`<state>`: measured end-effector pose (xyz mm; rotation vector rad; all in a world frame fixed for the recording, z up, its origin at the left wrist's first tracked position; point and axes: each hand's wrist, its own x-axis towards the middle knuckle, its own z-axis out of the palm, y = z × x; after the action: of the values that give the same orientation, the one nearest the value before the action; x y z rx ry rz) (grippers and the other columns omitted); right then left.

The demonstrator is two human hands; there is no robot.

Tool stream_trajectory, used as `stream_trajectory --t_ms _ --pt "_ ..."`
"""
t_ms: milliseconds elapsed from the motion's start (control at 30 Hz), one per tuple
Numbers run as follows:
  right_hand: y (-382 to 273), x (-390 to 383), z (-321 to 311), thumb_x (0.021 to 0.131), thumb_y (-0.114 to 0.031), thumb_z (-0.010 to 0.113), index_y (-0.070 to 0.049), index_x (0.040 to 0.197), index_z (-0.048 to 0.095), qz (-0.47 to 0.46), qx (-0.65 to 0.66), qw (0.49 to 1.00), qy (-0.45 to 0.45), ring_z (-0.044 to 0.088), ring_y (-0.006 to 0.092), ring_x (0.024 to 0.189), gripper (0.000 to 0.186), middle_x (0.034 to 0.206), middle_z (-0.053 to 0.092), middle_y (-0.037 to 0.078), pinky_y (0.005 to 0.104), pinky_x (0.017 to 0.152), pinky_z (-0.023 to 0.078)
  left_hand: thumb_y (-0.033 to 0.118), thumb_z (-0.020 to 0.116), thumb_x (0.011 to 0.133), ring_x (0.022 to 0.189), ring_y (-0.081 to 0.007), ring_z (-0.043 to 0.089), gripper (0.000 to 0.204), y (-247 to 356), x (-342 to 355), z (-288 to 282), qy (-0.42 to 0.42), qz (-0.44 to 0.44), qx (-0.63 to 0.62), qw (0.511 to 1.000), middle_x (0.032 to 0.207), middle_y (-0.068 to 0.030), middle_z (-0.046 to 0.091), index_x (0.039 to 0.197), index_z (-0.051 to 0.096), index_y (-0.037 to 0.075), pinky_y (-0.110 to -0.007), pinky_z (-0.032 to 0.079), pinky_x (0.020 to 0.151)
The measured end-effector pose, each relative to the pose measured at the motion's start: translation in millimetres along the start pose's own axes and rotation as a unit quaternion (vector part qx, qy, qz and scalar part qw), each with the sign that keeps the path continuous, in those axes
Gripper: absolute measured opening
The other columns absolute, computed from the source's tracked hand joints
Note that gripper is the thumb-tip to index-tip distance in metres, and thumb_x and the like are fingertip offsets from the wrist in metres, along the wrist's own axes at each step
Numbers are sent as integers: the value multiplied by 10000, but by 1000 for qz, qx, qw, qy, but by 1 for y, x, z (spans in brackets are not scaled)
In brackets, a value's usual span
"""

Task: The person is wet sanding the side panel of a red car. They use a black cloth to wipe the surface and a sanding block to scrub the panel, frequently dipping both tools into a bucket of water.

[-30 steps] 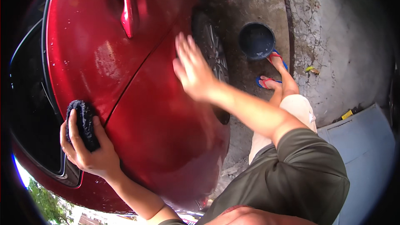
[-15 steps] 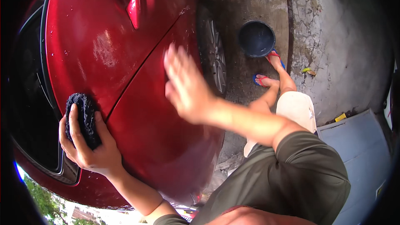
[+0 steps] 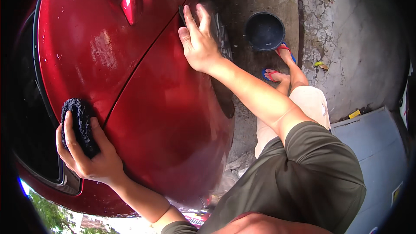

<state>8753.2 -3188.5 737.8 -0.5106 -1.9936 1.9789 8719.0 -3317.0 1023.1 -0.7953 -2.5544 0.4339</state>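
My left hand (image 3: 89, 158) is closed on a fuzzy black wash pad (image 3: 79, 125), pressed flat against the red car (image 3: 160, 112) beside the dark window (image 3: 34, 117). The fingers lie over the pad and the thumb sits along its right side. Farther out, my right hand (image 3: 199, 45) is spread over the car's side near the wheel (image 3: 223, 39), thumb and fingers apart. A small dark shape shows beside its fingertips at the panel seam; what it is I cannot make out. Whether this palm touches the paint is hidden. A pale smeared patch marks the panel between the hands.
A red door handle (image 3: 129, 4) juts from the far part of the car. On the concrete, a black bucket (image 3: 265, 30) stands by my feet in blue and red flip-flops (image 3: 272, 75). A grey panel (image 3: 372, 147) lies at right, with a small yellow item (image 3: 355, 114) at its edge.
My right hand has moved farther out along the car toward the wheel, and its earlier blur is gone. The left hand stays on the pad. The view has shifted slightly.
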Motion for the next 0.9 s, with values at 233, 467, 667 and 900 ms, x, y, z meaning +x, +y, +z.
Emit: stream_trajectory --t_ms 233,467,667,900 --pt "-15 -64 4 1098 -323 441 32 1657 129 -89 -98 986 -102 178 447 1590 732 1721 143 274 607 1264 159 149 831 881 1109 -296 697 363 -2 -3 2 -15 -2 6 1000 1238 -115 703 1237 768 112 -425 561 952" --pt "-29 -71 -1 1086 -296 467 43 1652 138 -52 -44 986 -153 158 444 1598 737 1712 166 289 578 1282 109 120 824 885 1105 -308 698 365 -11 -3 1 -16 4 9 1000 1230 -138 700 1241 758 74 -432 568 953" --pt "-24 -46 -3 1107 -328 440 64 1637 192 -33 -30 993 -112 189 468 1581 704 1681 255 294 567 1277 148 95 809 897 1098 -324 701 355 -6 -3 7 -13 0 -26 1000 1224 -154 706 1242 745 42 -437 577 953" --pt "12 15 -61 1109 -132 482 -39 1555 482 34 56 998 9 481 270 1401 456 1550 468 168 348 1179 379 111 825 820 1171 -365 653 424 2 3 -2 -39 -17 -8 999 1263 -155 692 1235 746 77 -464 487 1017"
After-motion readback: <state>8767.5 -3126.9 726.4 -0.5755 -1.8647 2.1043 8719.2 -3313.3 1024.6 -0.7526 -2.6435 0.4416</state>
